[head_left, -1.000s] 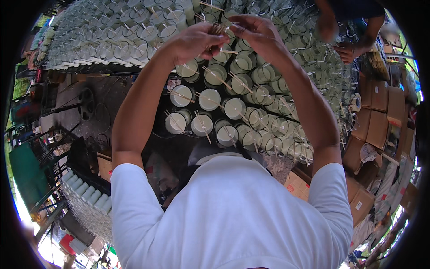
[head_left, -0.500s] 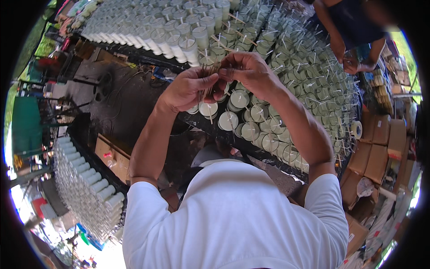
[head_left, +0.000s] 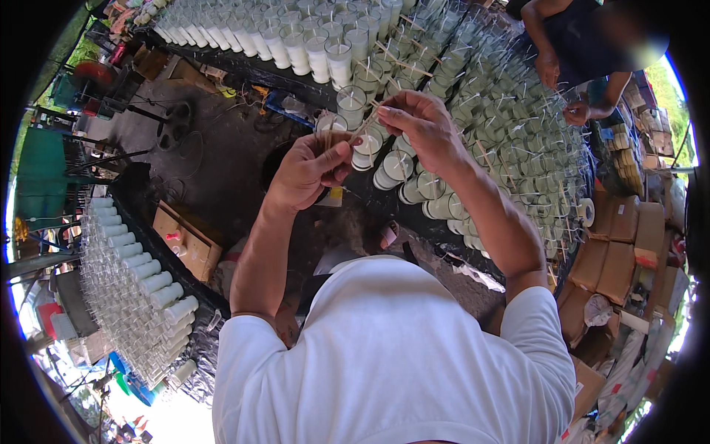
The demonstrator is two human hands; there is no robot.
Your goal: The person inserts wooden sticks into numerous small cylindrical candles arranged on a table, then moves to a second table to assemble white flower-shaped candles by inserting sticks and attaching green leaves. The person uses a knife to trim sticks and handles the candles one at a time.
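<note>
My left hand (head_left: 307, 172) is closed round a small bunch of thin wooden sticks (head_left: 330, 140), partly hidden by the fingers. Just to its right, my right hand (head_left: 427, 127) pinches the upper end of a pale stick (head_left: 367, 124), whose lower end reaches my left fingers. Both hands are above the near edge of a black-covered table crowded with glass candles. Below and beside them stand pale candles (head_left: 397, 167) in glasses, their white wicks sticking up. Similar sticks lie across the tops of several glasses.
Taller white candles (head_left: 294, 53) stand in rows at the far left of the table. Across it, another person's hand (head_left: 577, 112) is over the candles. More white candles (head_left: 157, 283) lie stacked at left. Cardboard boxes (head_left: 625, 220) are piled at right.
My hands have drawn slightly apart, and a pale stick now shows between them. My left hand is a little lower. The view has shifted, and the other person's hands have moved apart.
</note>
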